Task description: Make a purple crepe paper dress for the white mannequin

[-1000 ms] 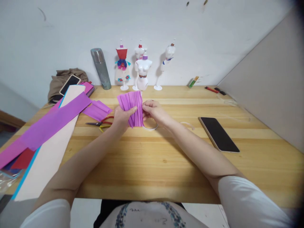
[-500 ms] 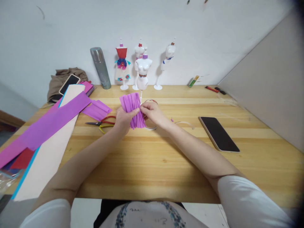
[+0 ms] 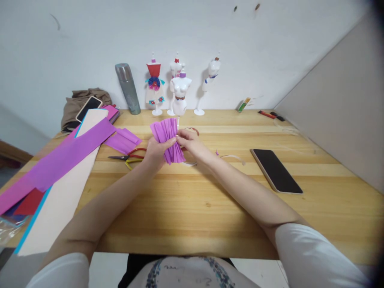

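A strip of purple crepe paper [image 3: 165, 130], gathered into many upright pleats, is held above the table. My left hand [image 3: 155, 153] is closed on it, the thumb lying across the folds. At the paper's right edge, the fingertips of my right hand [image 3: 191, 143] are pinched together on a pleat. Scissors [image 3: 127, 157] with red and yellow handles lie just left of my left hand. Under and behind my right hand is a roll of tape or ribbon [image 3: 192, 129], mostly hidden.
Several small white mannequins [image 3: 180, 90] stand along the wall beside a grey thermos [image 3: 128, 90]. Crepe paper sheets [image 3: 66, 160] in purple and cream cover the table's left side, near a brown cloth [image 3: 70, 106] and a phone [image 3: 89, 109]. Another phone [image 3: 276, 170] lies at right.
The view has tilted slightly, so the scene sits a little lower. My right fingers have shifted slightly at the pleat edge; both hands stay on the purple paper.
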Tool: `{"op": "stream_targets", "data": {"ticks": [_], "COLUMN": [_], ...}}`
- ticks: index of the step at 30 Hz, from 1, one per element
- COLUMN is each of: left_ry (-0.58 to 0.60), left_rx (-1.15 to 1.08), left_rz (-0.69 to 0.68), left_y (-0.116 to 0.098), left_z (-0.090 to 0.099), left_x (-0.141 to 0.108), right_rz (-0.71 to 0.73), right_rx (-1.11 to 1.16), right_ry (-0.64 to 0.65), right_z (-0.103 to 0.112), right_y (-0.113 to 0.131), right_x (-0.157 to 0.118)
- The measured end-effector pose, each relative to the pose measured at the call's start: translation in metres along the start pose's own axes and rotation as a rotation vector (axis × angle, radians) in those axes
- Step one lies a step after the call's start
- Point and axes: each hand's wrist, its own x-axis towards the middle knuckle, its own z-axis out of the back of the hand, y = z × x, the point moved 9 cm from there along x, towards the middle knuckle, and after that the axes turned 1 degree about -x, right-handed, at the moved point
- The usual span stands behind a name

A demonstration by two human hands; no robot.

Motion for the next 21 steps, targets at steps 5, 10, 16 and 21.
{"op": "stream_targets", "data": {"ticks": [5, 10, 16, 21], "left_ry": [0.022, 0.032, 0.033, 0.056], "left_rx": [0.003, 0.024, 0.045, 0.107], "left_rz": [0.006, 0.026, 0.018, 0.019], "left_y": [0.001, 0.002, 0.002, 0.001], "left_z": [-0.001, -0.002, 0.001, 0.001], "left_x": [0.000, 0.001, 0.004, 0.005], "right_rz": [-0.027, -0.026, -0.072, -0.128], "right_rx": [0.107, 0.156, 0.270, 0.295], "right_ry": [0.010, 0.013, 0.087, 0.121], "right_z": [-0.001, -0.001, 0.001, 0.003], "right_y": [-0.004, -0.004, -0.008, -0.015], "right_x": [0.000, 0.000, 0.002, 0.004]}}
